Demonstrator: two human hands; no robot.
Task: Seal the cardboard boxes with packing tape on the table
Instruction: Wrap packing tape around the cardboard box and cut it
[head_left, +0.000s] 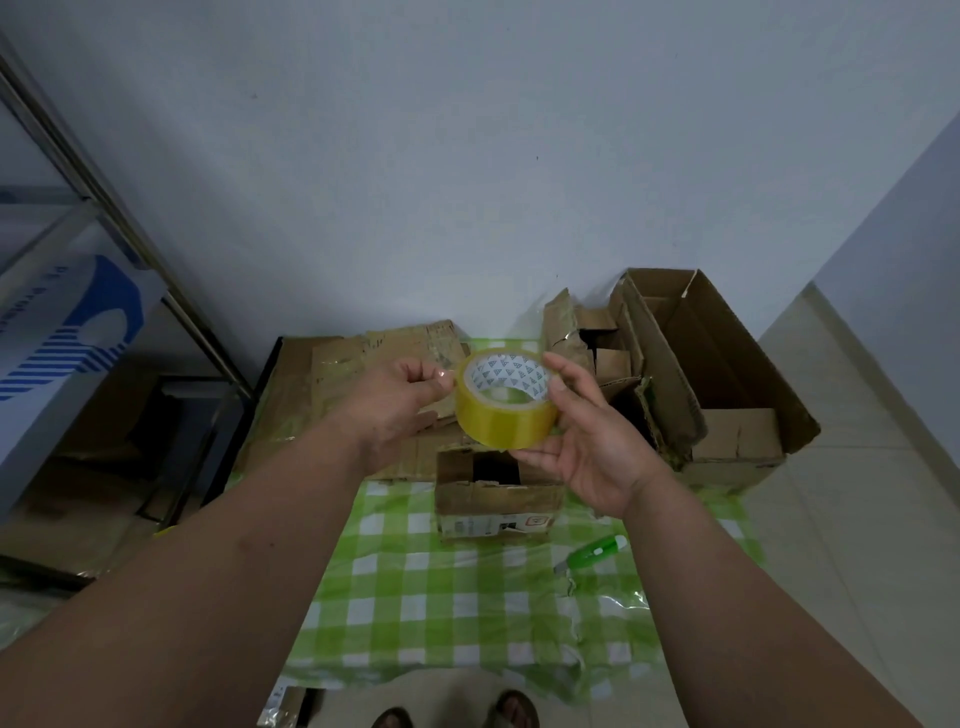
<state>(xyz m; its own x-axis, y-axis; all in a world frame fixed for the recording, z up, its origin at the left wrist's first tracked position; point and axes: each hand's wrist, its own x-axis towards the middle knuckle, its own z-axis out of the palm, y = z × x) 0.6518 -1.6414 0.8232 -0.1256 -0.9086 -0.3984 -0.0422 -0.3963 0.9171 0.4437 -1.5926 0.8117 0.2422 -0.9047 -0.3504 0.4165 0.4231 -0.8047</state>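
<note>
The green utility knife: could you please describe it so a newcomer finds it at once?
Start at the green checked tablecloth and go to its right side, nearer than the small open box. The utility knife lies flat there, the only plastic tool among cardboard.

A person holds a roll of yellowish packing tape (503, 400) above a small open cardboard box (497, 493) on a green checked tablecloth (415, 597). The right hand (587, 441) cradles the roll; the left hand (400, 400) pinches at its edge. A green utility knife (592, 553) lies nearby.
</note>
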